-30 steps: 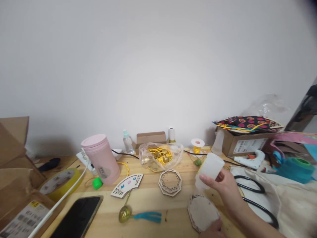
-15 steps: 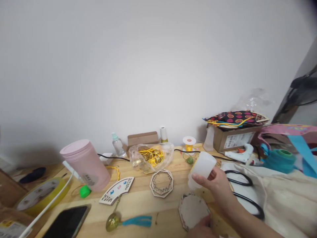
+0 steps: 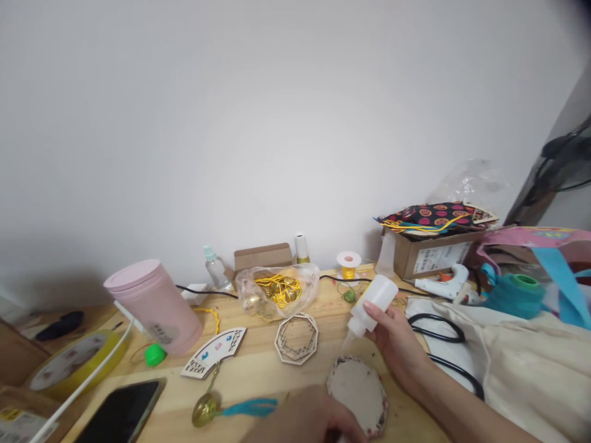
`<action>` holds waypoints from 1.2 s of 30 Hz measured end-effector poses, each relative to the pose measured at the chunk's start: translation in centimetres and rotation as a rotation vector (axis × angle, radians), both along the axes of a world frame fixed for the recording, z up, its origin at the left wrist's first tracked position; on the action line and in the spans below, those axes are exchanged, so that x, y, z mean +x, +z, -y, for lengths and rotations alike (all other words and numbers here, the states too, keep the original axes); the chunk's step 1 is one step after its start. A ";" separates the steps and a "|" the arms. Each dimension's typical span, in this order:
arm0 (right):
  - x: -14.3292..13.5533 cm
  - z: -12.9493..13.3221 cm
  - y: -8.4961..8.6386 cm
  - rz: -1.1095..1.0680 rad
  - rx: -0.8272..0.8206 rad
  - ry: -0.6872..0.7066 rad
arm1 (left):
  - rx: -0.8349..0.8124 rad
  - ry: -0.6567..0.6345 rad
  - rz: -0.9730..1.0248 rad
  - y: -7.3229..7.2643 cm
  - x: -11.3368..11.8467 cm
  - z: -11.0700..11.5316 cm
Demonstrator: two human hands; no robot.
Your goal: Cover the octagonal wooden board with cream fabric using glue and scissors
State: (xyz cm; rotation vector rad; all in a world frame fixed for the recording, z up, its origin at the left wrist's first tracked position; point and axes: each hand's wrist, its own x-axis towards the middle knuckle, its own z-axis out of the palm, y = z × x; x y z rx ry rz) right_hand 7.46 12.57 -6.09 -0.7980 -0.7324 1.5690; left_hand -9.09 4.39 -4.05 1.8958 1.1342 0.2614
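My right hand [image 3: 394, 335] is wrapped round a white squeeze bottle [image 3: 377, 298], tilted so its nozzle points down and left. The tip is just above the upper edge of a pale octagonal piece [image 3: 355, 394] with a dark, patterned rim. At the bottom edge of the view my left hand [image 3: 318, 418], partly cut off and a little blurred, grips the near left side of this piece. An octagonal lattice frame [image 3: 297, 339] lies on the table beyond it. To the left are a fan-shaped ornament [image 3: 215, 353] and a gold bell [image 3: 205, 409] with a blue tassel.
A plastic bag of bells and yellow cord [image 3: 277, 290] sits behind, near a spool of yellow thread [image 3: 348, 266]. At left stand a pink tumbler [image 3: 154, 307], a phone [image 3: 120, 411] and a tape roll [image 3: 76, 366]. A cloth bag [image 3: 530, 363] and glue gun [image 3: 443, 285] occupy the right.
The squeeze bottle has tipped further, its nozzle now showing over the octagonal piece. My left hand has shifted from the piece's near right edge to its left side.
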 end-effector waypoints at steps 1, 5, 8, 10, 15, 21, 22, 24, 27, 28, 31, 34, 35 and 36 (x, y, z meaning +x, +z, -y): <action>0.0 0.0 0.0 -0.009 -0.005 -0.001 | -0.005 0.044 -0.061 0.7 -1.1 0.1; 0.1 0.0 0.1 -0.042 -0.030 0.007 | -0.019 0.116 -0.261 1.9 -3.2 -0.1; 0.2 0.0 0.1 -0.060 -0.028 0.015 | -0.011 0.186 -0.313 2.3 -3.6 -0.2; 0.2 -0.1 0.1 -0.056 -0.025 0.021 | -0.012 0.280 -0.347 2.4 -3.7 0.0; 0.2 -0.2 0.3 -0.040 -0.029 0.012 | -0.019 0.347 -0.364 2.5 -4.1 0.3; 0.1 -0.1 0.5 -0.094 -0.051 -0.030 | 0.039 0.351 -0.390 2.9 -3.9 -0.2; 0.1 -0.1 0.5 -0.098 -0.053 -0.028 | 0.046 0.360 -0.396 3.0 -3.9 -0.2; 0.0 -0.1 0.5 -0.108 -0.052 -0.014 | 0.040 0.367 -0.399 3.0 -3.8 -0.3; 0.1 -0.1 0.5 -0.127 -0.046 -0.007 | 0.043 0.355 -0.389 2.9 -3.9 -0.6; 0.1 -0.1 0.5 -0.132 -0.043 -0.007 | 0.047 0.345 -0.384 2.8 -3.9 -0.7; 0.2 -0.1 0.4 -0.131 -0.022 0.010 | 0.091 0.340 -0.380 2.4 -4.0 -1.0; 0.2 0.0 0.4 -0.147 0.022 0.047 | 0.176 0.370 -0.389 2.3 -4.0 -1.3; 0.2 0.0 0.3 -0.159 0.035 0.056 | 0.207 0.380 -0.390 2.3 -3.9 -1.3; 0.2 -0.1 0.3 -0.174 0.043 0.060 | 0.237 0.390 -0.388 2.3 -3.8 -1.4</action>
